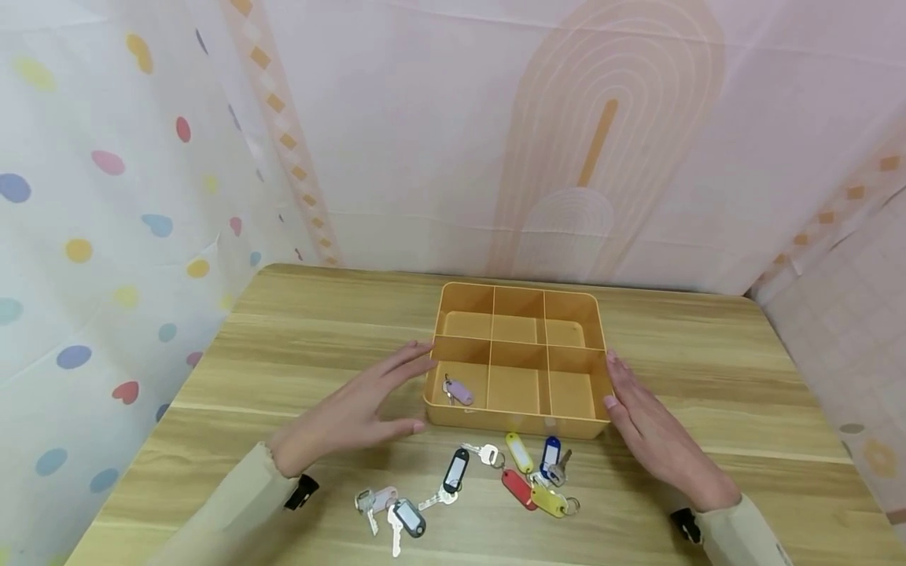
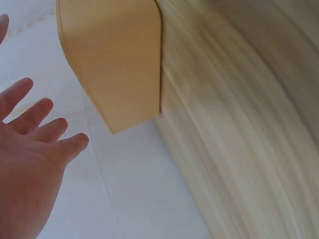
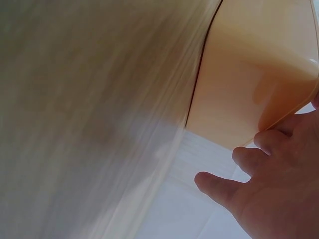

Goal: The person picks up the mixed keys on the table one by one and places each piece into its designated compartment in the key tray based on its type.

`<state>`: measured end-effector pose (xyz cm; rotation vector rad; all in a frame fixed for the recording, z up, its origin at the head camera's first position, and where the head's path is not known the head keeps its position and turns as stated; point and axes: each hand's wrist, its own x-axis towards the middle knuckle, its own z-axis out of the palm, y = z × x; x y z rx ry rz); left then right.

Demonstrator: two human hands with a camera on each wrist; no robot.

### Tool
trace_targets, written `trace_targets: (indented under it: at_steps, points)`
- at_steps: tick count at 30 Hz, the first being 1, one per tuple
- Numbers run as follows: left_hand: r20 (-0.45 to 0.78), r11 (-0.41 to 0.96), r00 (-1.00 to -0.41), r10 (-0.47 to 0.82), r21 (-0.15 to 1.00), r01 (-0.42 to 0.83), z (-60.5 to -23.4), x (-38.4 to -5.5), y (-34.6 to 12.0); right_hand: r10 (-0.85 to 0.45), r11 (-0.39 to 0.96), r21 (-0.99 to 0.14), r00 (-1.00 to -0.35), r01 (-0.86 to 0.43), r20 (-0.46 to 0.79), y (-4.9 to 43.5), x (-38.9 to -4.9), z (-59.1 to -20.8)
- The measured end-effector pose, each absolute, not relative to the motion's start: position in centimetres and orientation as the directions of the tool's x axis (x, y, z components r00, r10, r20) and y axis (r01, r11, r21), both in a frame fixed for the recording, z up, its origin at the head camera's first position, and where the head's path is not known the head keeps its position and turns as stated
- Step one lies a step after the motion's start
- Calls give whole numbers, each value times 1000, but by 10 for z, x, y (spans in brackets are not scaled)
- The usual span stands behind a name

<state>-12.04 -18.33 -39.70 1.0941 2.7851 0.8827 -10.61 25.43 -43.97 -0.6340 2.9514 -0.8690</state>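
Wood-grain table (image 1: 708, 377) fills the lower part of the head view; a pale pink cloth (image 1: 410, 141) with an arch motif hangs behind it, and a white cloth (image 1: 42, 126) with coloured spots hangs at left. Orange tray (image 1: 495, 422) sits upright on the table, just right of centre, six compartments in two rows of three; a lilac key tag (image 1: 460, 391) with its key lies in the near-left one. Left hand (image 1: 354, 409) at the tray's left side: fingers extended and spread; contact cannot be told. Right hand (image 1: 654, 432) against the right wall: fingers extended, resting at the rim. Tagged keys lie loose at lower centre, between the forearms: red tag (image 1: 519, 489), blue tag (image 1: 550, 452), two yellowish tags, black tag (image 1: 456, 470), dark grey tag (image 1: 409, 517) and a pale pinkish tag (image 1: 383, 498). The right-hand cluster crowds the tray's near wall, its tags partly overlapping.
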Motion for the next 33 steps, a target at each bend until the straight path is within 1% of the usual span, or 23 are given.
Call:
trace_targets:
  at_steps: [4, 9, 12, 15, 21, 26, 30, 33]
  points:
    - [178, 609, -742, 646, 466, 642, -401, -109, -196, -377, 760, -523, -917, -386, 128, 253, -104, -442]
    - [183, 635, -747, 639, 422, 647, -410, -97, -211, -376, 760, -520, -916, -391, 139, 253, -103, -445]
    - [162, 650, -751, 640, 407, 642, -413, -92, -218, -372, 763, -519, -918, -386, 136, 253, -104, -444]
    - [150, 645, -738, 657, 394, 655, -415, -88, -224, -372, 762, -521, -919, -384, 134, 253, -105, -444]
    - [169, 587, -690, 704, 408, 699, -419, -81, -230, -377, 761, -515, -915, -395, 143, 253, -108, -441]
    - [182, 538, -655, 733, 434, 723, -430, -73, -233, -384, 762, -502, -909, -409, 158, 251, -109, -439]
    - [155, 503, -634, 758, 480, 719, -438, -72, -235, -378, 770, -500, -915, -396, 142, 252, -107, -439]
    - [133, 453, -600, 789, 534, 714, -442, -73, -239, -380, 770, -497, -913, -400, 146, 253, -106, -439]
